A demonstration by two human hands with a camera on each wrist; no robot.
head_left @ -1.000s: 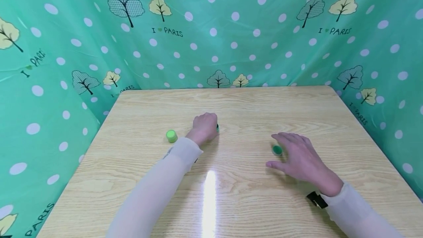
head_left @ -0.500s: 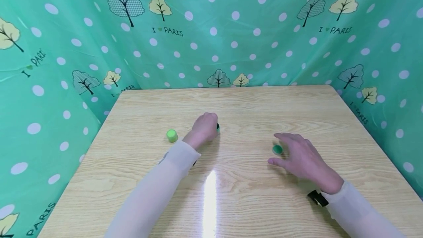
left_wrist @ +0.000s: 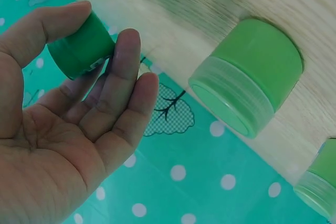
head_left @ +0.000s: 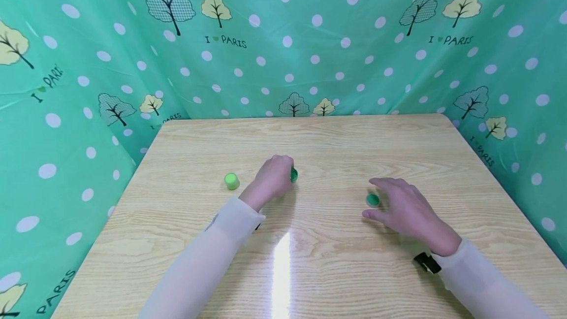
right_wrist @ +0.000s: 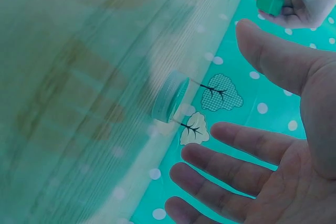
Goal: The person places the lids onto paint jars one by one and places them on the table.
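Pinching a small dark green cylinder (left_wrist: 81, 45) between thumb and fingers, your left hand (head_left: 273, 177) is near the middle of the table (head_left: 328, 142). One round end of the cylinder shows past your knuckles in the head view, facing right, and the left wrist view shows pale lettering on its side, too small to read. The cylinder appears just off the tabletop in your grasp.

Your right hand (head_left: 405, 209) is released, thumb and fingers spread apart around a small round piece with a clear wall and a green middle (head_left: 373, 200). That piece rests on the wood, between your thumb and forefinger as the head view sees it; you are gripping nothing there, and the right wrist view shows your fingertips apart from it.

On the other side of your left hand, a light green jar (head_left: 232, 181) stands upright on the table, near your wrist but not touching it. At the edge of the left wrist view you also see a cut-off light green shape (left_wrist: 321, 179); whether it is a separate thing, you cannot tell.

Your pale sleeves (head_left: 491, 284) reach both wrists, and a black device (head_left: 427, 263) sits at your right cuff. Behind the table hangs a teal curtain (head_left: 305, 80) with white dots and printed trees.
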